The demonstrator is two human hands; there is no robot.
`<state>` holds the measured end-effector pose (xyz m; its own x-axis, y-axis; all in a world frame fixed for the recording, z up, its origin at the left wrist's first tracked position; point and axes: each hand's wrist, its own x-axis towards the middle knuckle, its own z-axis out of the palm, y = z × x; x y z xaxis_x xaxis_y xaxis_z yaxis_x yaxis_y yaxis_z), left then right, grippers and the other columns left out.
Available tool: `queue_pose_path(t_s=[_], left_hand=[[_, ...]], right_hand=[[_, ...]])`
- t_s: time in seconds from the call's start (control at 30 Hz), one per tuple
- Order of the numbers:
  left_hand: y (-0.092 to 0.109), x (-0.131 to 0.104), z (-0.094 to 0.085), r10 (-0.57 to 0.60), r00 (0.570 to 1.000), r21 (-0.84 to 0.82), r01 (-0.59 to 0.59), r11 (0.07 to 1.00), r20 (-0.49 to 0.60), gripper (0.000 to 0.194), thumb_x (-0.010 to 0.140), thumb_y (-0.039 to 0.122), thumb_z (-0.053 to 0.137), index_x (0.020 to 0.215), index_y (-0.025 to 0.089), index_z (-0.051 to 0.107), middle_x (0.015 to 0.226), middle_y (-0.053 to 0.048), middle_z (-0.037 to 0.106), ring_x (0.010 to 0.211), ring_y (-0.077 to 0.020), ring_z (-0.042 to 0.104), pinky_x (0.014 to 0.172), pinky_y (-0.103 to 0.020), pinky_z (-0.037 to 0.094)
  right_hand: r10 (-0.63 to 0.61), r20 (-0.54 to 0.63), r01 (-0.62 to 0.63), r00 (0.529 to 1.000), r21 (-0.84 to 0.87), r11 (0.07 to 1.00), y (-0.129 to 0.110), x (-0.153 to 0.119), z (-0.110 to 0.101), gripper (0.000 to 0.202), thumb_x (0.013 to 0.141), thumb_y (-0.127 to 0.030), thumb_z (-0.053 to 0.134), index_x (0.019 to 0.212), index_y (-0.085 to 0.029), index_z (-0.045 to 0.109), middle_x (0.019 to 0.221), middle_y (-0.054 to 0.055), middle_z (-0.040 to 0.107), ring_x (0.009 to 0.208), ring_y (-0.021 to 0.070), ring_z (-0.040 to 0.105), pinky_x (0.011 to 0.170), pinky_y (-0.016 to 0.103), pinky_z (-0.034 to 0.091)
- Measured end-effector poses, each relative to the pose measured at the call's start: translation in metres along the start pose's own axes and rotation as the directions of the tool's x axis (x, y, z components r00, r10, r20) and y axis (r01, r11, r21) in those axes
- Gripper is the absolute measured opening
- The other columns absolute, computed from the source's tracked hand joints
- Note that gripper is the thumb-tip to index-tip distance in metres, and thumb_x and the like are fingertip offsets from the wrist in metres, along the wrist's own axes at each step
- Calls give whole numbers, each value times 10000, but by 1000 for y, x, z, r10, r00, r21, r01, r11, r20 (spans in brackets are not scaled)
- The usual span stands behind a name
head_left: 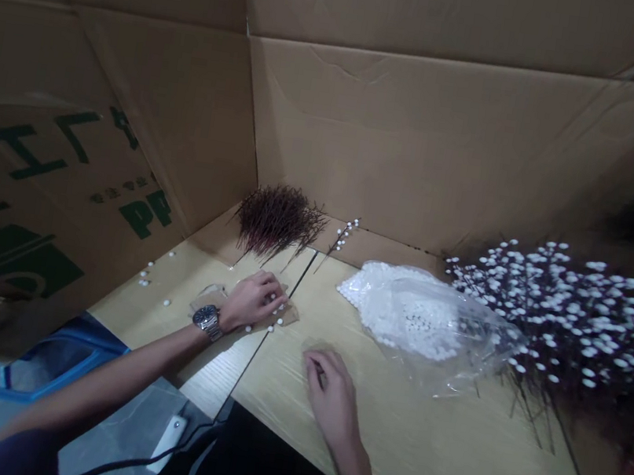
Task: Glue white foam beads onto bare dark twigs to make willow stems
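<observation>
My left hand (pixel 252 302), with a watch (pixel 208 321) on its wrist, rests on the table over a small piece of brown material (pixel 289 314). Its fingers curl down among several white balls (pixel 271 329), and what they hold is too small to make out. My right hand (pixel 331 389) is above the table to the right, its fingers curled together; anything inside them is hidden. A clear plastic bag of white balls (pixel 402 306) lies beyond my right hand. Behind my left hand is a pile of dark brown stems (pixel 277 220).
A stem with white berries (pixel 344 234) lies near the back cardboard wall (pixel 426 143). Many white-berried stems (pixel 579 316) are heaped at the right. Loose white balls (pixel 145 273) lie at the left. A blue plastic stool (pixel 48 360) stands below the table.
</observation>
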<state>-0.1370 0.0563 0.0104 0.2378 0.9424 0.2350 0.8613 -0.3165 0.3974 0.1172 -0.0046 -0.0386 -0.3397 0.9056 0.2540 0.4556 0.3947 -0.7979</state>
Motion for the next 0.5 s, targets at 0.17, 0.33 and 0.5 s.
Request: queue_pose_path(t_s=[0.17, 0.33, 0.5], left_hand=[[-1, -4, -2, -10, 997, -67, 5, 998, -73, 307, 987, 438, 519, 1047, 220, 727, 1124, -108, 639, 1072, -273, 576, 970, -431, 469], [-13, -23, -18, -90, 987, -106, 76, 991, -132, 356, 1039, 368, 390, 1189, 206, 670, 1231, -107, 604, 1189, -260, 543, 1077, -422, 421], [-53, -46, -43, -206, 968, -87, 195, 977, -140, 410, 1041, 397, 347, 1218, 191, 654, 1238, -118, 625, 1159, -263, 583, 1062, -425, 445]], right_hand=[[-26, 20, 27, 999, -58, 998, -12, 5, 12, 244, 972, -256, 504, 1127, -227, 690, 985, 92, 692, 969, 268, 632, 890, 421, 509], [-52, 53, 57, 997, -92, 994, -26, 19, 30, 251, 957, -254, 544, 1172, -228, 672, 1000, 96, 677, 977, 282, 616, 890, 425, 503], [-54, 30, 57, 998, -99, 994, -31, 41, 36, 246, 972, -238, 514, 1169, -221, 661, 1079, 106, 668, 1020, 277, 616, 910, 413, 503]])
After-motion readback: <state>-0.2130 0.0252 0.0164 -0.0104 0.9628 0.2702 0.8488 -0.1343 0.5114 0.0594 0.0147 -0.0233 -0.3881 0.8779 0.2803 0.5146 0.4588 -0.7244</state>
